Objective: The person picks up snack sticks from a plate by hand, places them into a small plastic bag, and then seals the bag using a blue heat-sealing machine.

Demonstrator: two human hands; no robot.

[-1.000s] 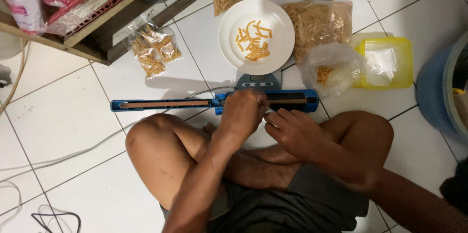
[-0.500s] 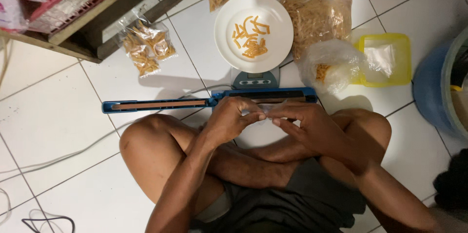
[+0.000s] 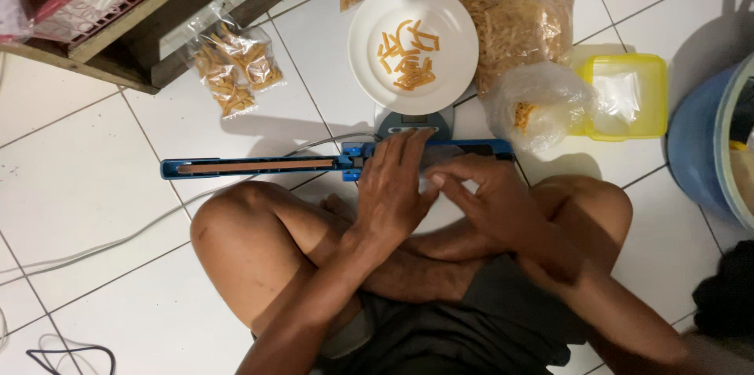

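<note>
I sit cross-legged on a white tiled floor behind a long blue bag sealer [image 3: 251, 165]. My left hand [image 3: 400, 186] lies flat, fingers together, over the sealer's right part. My right hand [image 3: 483, 202] sits beside it, its fingertips pinching what looks like a small clear plastic bag [image 3: 429, 181], mostly hidden by both hands. Just beyond the sealer a white plate [image 3: 452, 21] with a few orange snack sticks [image 3: 408, 61] rests on a grey scale [image 3: 414, 120].
Two small packed snack bags [image 3: 236, 65] lie left of the plate. A large bag of sticks [image 3: 518, 25], a crumpled clear bag [image 3: 542, 100] and a yellow container [image 3: 624, 96] lie right. A blue bucket [image 3: 707, 147] stands far right, a wooden shelf [image 3: 157, 25] far left. A white cable [image 3: 102, 241] crosses the floor.
My right hand has come up from my lap to join the left at the sealer. My left hand has flattened and shifted slightly right along the bar.
</note>
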